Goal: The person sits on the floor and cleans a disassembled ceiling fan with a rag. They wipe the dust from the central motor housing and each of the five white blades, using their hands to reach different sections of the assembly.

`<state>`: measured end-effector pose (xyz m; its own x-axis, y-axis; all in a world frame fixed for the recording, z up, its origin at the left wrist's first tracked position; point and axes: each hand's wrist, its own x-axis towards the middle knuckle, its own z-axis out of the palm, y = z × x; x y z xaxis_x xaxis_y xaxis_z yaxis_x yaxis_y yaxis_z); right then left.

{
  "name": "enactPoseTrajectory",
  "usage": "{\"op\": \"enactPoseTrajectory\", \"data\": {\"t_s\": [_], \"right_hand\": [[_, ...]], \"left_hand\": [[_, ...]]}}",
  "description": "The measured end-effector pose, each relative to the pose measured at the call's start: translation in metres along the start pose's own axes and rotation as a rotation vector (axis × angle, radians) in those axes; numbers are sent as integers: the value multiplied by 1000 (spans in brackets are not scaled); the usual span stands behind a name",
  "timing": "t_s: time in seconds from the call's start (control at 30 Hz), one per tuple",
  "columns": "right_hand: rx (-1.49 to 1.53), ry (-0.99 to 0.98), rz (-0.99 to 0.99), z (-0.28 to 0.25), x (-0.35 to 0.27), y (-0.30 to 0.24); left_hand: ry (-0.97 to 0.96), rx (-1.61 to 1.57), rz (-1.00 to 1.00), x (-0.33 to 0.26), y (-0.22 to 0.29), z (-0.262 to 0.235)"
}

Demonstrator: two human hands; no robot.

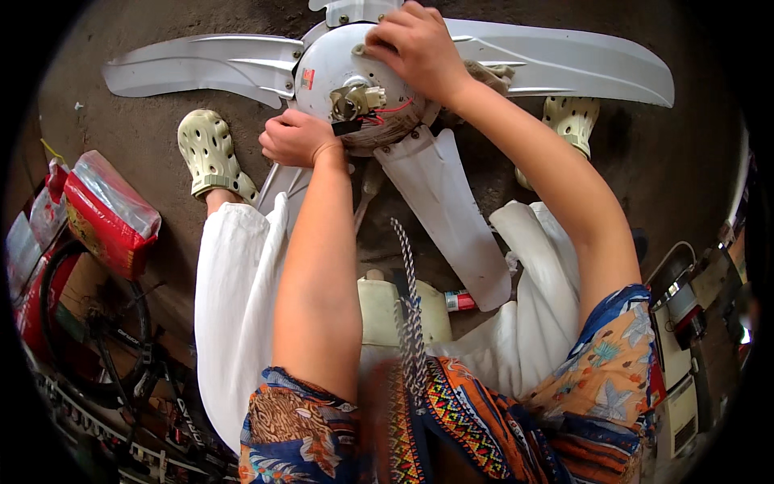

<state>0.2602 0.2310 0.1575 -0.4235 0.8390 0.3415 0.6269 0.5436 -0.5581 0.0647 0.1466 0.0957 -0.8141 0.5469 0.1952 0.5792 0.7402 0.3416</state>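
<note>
A white ceiling fan lies before me, its round motor housing facing up, blades spreading outward. My left hand is closed at the housing's lower left rim, fingers curled against the fan; its fingertips are hidden. On the upper right of the housing, my right hand presses with bent fingers, and a bit of greyish cloth pokes out beneath them. More of a grey-brown rag shows behind that wrist, over a blade's root. At the housing's centre stand a metal bracket, a pale connector and red wires.
One blade reaches toward me between my legs; others extend left and right. A small stool is below. Red packages and a bicycle wheel stand left. Assorted equipment crowds the right.
</note>
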Motion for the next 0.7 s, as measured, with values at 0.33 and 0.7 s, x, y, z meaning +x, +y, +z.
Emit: {"op": "enactPoseTrajectory", "data": {"t_s": [0.33, 0.7], "right_hand": [[-43, -14, 77, -4, -9, -1], [63, -94, -42, -10, -50, -13]], "left_hand": [[14, 18, 20, -2, -1, -1], [14, 8, 11, -3, 2, -2]]}}
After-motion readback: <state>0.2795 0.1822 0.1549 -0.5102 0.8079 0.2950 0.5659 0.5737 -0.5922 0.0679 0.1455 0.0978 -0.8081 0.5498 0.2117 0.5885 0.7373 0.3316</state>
